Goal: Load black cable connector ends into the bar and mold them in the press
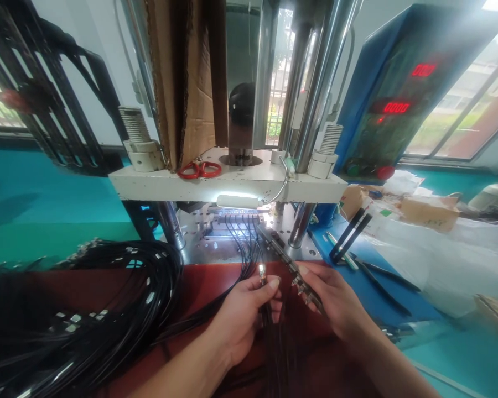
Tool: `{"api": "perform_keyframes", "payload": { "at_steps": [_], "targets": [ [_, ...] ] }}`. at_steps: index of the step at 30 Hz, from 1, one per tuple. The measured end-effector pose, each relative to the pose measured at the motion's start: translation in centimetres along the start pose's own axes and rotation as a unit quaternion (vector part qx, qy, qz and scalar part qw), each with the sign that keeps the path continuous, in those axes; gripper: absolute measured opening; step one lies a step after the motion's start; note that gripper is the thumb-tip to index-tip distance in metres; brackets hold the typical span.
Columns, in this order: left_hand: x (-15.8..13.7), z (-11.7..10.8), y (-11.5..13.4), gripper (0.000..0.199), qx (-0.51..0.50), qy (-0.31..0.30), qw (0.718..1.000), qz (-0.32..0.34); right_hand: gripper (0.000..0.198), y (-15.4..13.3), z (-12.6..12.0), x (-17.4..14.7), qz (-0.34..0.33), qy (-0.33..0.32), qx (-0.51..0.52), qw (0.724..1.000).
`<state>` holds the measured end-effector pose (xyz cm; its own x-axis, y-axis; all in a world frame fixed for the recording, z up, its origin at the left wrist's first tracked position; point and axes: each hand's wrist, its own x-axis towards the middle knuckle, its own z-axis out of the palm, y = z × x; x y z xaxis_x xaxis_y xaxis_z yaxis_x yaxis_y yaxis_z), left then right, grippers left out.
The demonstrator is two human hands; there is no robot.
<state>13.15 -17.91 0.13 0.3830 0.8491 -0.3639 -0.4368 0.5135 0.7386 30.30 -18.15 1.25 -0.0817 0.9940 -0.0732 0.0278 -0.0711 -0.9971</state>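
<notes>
My left hand pinches a black cable just below its small metal connector tip, over the red mat. My right hand grips a long dark metal strip fixture that angles up toward the lit press bed; several connector ends sit along it. Several black cables run from the mould area down between my two hands. The hands are close together, a few centimetres apart.
A vertical press with white platen stands ahead, red scissors on it. A big bundle of black cables lies left. A blue control box with red digits stands right, above black tools, plastic bags and cardboard boxes.
</notes>
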Motion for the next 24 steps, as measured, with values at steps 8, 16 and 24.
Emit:
{"api": "perform_keyframes", "payload": {
  "at_steps": [8, 16, 24],
  "targets": [
    [-0.1, -0.1, 0.6, 0.026, -0.054, -0.016, 0.997, -0.044, 0.037, -0.2, -0.2, 0.0, 0.025, 0.012, 0.029, 0.999],
    [0.0, 0.3, -0.3, 0.021, 0.018, 0.015, 1.0, 0.008, 0.045, -0.4, 0.0, -0.1, 0.0, -0.025, 0.019, 0.999],
    [0.2, 0.5, -0.6, 0.02, 0.074, 0.055, 0.996, 0.019, 0.041, -0.3, 0.0, -0.2, -0.011, -0.053, -0.032, 0.998]
  ]
}}
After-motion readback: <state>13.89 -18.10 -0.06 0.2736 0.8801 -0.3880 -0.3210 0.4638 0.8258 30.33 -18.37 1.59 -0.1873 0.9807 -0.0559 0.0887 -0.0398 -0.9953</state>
